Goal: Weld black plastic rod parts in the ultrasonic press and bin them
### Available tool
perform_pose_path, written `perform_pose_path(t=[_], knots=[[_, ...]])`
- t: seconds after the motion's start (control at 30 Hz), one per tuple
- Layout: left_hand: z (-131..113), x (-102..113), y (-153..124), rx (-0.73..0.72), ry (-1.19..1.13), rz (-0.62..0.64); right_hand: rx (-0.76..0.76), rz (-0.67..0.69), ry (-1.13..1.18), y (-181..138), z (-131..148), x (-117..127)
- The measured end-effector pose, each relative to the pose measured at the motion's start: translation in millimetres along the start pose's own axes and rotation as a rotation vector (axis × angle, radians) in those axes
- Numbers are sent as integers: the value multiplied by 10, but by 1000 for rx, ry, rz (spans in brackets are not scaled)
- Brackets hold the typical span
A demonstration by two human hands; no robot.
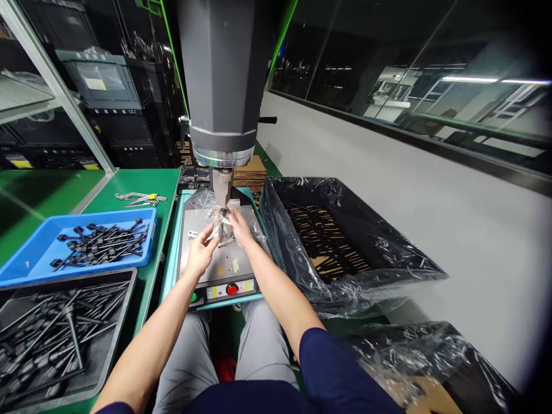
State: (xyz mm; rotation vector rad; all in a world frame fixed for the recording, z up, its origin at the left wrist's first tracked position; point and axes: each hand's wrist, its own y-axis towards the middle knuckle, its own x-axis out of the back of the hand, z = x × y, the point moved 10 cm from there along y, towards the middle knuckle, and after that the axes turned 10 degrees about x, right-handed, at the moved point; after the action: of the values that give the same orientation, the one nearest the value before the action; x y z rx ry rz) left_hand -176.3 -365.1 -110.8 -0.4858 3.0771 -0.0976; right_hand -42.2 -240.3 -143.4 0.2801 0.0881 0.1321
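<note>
Beneath the metal horn [222, 188] of a grey press [222, 69], a small black knob-like part [223, 213] sits at the top of an upright fixture [224, 231]. My right hand [241, 228] reaches in from the right, its fingers bunched against the fixture beside the part. What those fingertips pinch is too small to make out. On the left side of the fixture is my left hand [200, 253], thumb and forefinger apart, with nothing visible between them. Clear plastic film [202, 200] lies around the fixture on the metal base plate [207, 267].
At left, a blue tray [150, 236] and a grey tray [129, 282] hold black-headed rods. Tools [140, 199] lie behind them. A plastic-lined bin [345, 224] with thin pieces stands right. Red [232, 289] and green [194, 297] buttons face me.
</note>
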Motion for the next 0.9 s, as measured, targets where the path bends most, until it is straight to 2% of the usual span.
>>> perform_pose_path(t=[0.23,0.33,0.4,0.47,0.6,0.67,0.7,0.8,0.9], knots=[[-1,11,-48,-31,-35,29,-223,-40,36,-791,-491,230],[69,37,-256,20,-15,65,-282,-55,87,-1215,-512,322],[204,103,-502,62,7,81,-249,-83,36,-1461,-441,501],[376,310,-797,67,61,-2,-161,-157,-114,-1668,-324,814],[674,1070,-1391,2,374,-487,38,-304,-576,-1997,-112,1455],[851,1309,-1514,40,559,-614,85,-311,-750,-2091,-137,1631],[958,1369,-1502,72,617,-614,93,-304,-800,-2119,-188,1691],[1241,1407,-1323,139,647,-503,63,-250,-830,-2147,-432,1804],[1338,1393,-1183,134,634,-454,31,-160,-795,-2139,-637,1828]])
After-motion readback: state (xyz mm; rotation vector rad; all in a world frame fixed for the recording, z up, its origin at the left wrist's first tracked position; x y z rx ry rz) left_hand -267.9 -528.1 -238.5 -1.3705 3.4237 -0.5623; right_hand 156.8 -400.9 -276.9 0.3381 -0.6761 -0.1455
